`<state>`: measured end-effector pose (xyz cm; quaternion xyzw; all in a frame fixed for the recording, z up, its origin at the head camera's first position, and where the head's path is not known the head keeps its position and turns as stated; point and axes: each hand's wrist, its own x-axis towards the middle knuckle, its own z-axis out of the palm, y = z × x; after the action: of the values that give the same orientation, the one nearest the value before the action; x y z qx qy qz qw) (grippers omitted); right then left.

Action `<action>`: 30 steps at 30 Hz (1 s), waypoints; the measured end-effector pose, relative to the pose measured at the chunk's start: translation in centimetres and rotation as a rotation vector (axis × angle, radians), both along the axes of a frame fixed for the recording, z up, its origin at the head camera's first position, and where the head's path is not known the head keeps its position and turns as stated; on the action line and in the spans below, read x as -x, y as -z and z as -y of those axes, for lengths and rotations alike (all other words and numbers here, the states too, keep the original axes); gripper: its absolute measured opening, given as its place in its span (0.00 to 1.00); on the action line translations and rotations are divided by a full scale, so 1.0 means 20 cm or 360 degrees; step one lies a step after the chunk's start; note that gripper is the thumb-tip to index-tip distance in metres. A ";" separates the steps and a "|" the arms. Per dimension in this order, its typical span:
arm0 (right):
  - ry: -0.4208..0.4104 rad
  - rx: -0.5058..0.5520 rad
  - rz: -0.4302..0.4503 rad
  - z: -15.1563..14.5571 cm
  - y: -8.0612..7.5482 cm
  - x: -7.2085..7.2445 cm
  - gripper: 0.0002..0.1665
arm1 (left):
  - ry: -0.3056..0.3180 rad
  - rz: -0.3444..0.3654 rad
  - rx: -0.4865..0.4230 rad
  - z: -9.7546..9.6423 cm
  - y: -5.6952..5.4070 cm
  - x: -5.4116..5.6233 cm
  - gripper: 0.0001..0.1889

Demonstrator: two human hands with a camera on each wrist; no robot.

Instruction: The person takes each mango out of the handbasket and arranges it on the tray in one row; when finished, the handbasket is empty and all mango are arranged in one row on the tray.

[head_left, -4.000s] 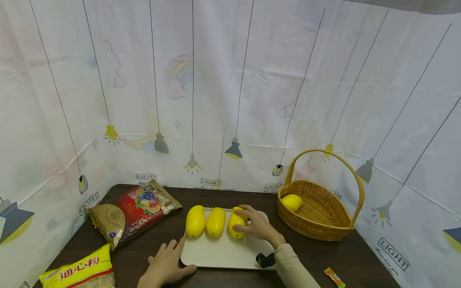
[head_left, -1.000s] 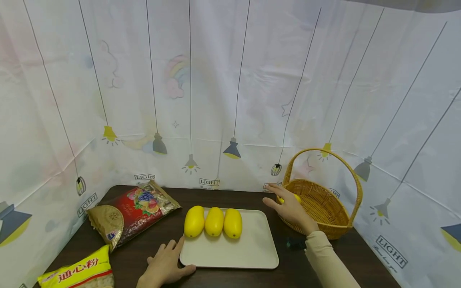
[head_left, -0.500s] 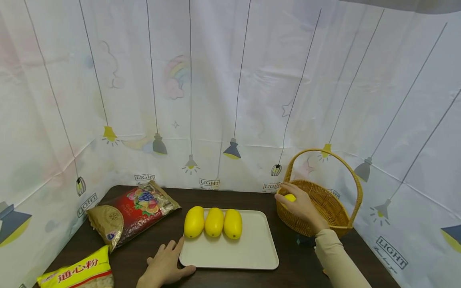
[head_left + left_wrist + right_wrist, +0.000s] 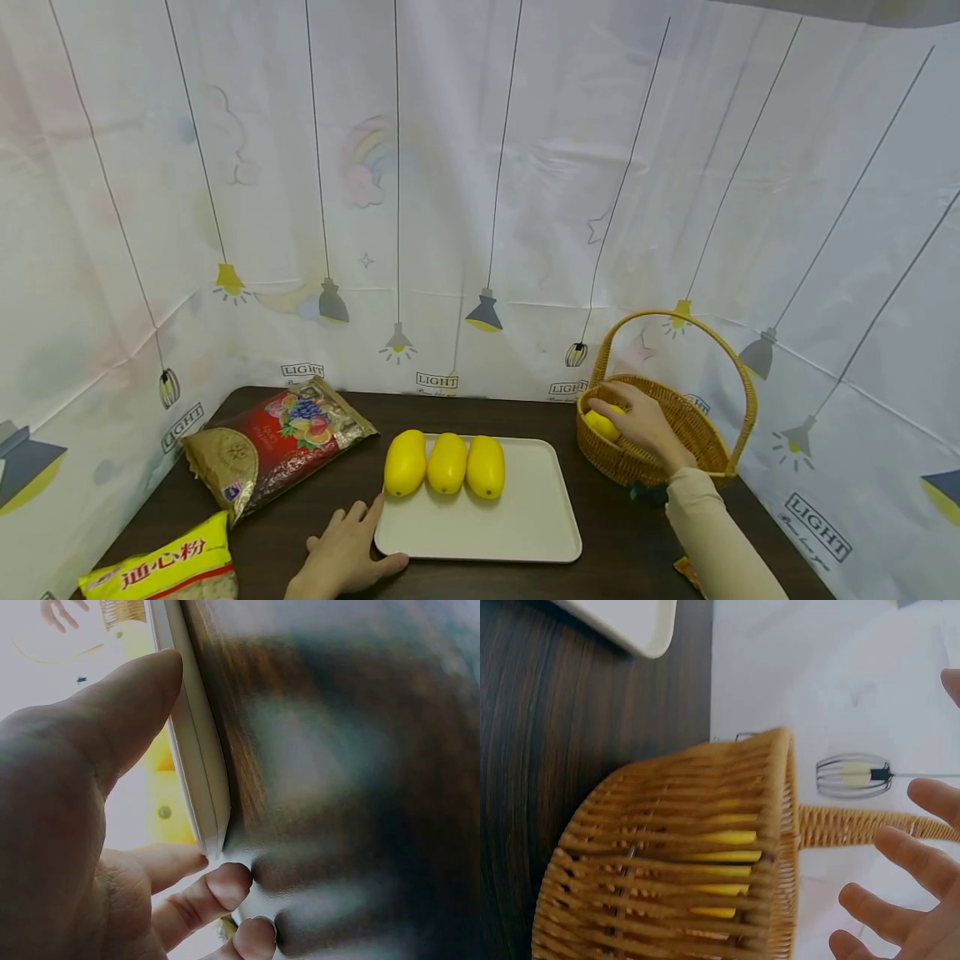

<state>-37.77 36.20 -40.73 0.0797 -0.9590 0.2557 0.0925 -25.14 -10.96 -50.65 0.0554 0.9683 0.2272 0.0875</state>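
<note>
Three yellow, oblong, mango-like fruits [image 4: 447,463] lie side by side along the back left of the white tray [image 4: 517,525]. My left hand [image 4: 347,550] rests at the tray's near left corner; in the left wrist view its thumb [image 4: 142,694] touches the rim and the fingers stretch loosely along the corner. Over the left end of the wicker basket [image 4: 693,429] is my right hand [image 4: 641,423], beside another yellow fruit [image 4: 602,423] inside. The right wrist view has its fingers [image 4: 907,859] spread above the basket rim, holding nothing, with yellow showing through the weave.
A red and gold bag [image 4: 281,442] lies at the table's back left, a yellow packet [image 4: 168,562] in front of it. A small orange wrapper [image 4: 686,572] is partly behind the right sleeve. The basket's tall handle [image 4: 738,367] arches up; a printed curtain [image 4: 450,208] hangs behind.
My right hand has gone from the rightmost fruit on the tray to over the basket, moving right during the last second. That fruit now sits against its neighbours. The left hand stays put.
</note>
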 end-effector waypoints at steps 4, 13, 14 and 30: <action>0.0022 -0.0003 0.0037 -0.03 0.02 0.03 0.49 | -0.0004 0.0006 0.0008 0.00 0.00 0.00 0.56; 0.0093 -0.0037 0.0137 -0.08 0.07 0.07 0.52 | -0.0002 0.0012 0.0007 0.00 0.00 0.01 0.56; 0.0100 -0.0035 0.0148 -0.08 0.07 0.07 0.52 | -0.0001 0.0012 0.0005 0.00 0.00 0.01 0.56; 0.0118 -0.0083 0.0294 -0.12 0.15 0.13 0.52 | -0.0009 0.0012 0.0012 0.00 0.01 0.01 0.56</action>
<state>-40.34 38.69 -43.69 0.0225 -0.9721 0.2332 0.0108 -25.27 -10.90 -50.76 0.0517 0.9690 0.2239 0.0907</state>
